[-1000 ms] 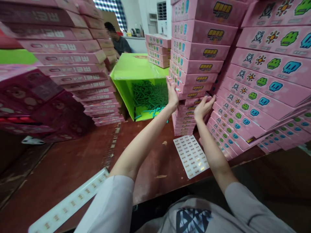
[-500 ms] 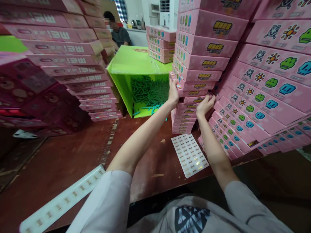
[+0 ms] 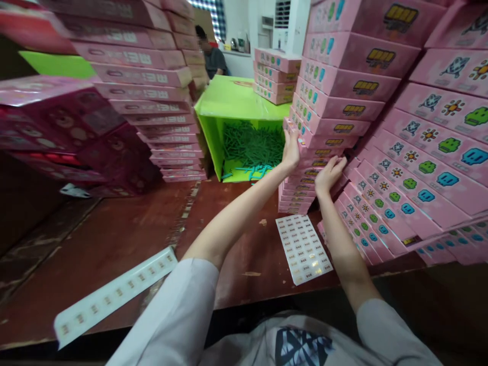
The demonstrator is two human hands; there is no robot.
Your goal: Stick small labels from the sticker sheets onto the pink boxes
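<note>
A tall stack of flat pink boxes [image 3: 335, 107] rises in front of me, its sides printed with small pixel-style pictures. My left hand [image 3: 292, 151] presses its fingers along the left side of a box around mid-stack. On the right, my right hand [image 3: 328, 175] has its fingers curled at the front right edge of a box slightly lower down; the fingertips are partly hidden. Below the stack, a white sheet of small gold stickers [image 3: 304, 249] lies flat on the dark red table [image 3: 236, 244].
Left of the stack, a green open box [image 3: 236, 101] holds many dark green sticks, with several pink boxes [image 3: 276, 71] on top. More pink stacks stand at right [image 3: 430, 152] and left [image 3: 148, 91]. A sticker strip [image 3: 114, 295] lies front left. A person [image 3: 213, 58] sits beyond.
My view has turned to the left, so the scene sits further right. The boxes between my hands look more evenly lined up; the gap beside my left hand no longer shows. Both hands stay at the stack.
</note>
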